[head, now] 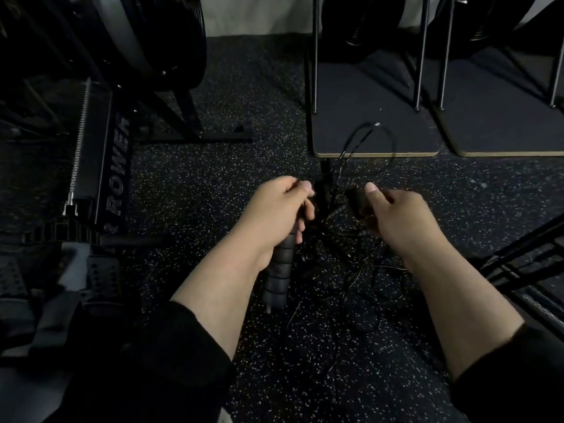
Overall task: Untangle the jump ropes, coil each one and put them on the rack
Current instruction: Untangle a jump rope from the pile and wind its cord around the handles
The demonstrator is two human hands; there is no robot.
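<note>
A tangle of thin black jump ropes lies on the speckled rubber floor between my arms. My left hand grips a ribbed black handle whose lower end sticks out below my palm. My right hand grips another black handle with the thumb along its top. More ribbed handles sit between the two hands. One cable loop arches up over the edge of a grey base board.
A rowing machine with its rail, foot plates and flywheel fills the left side. Two flat grey bases with thin metal uprights stand at the back right, holding dark weight plates. A black metal frame crosses the right edge.
</note>
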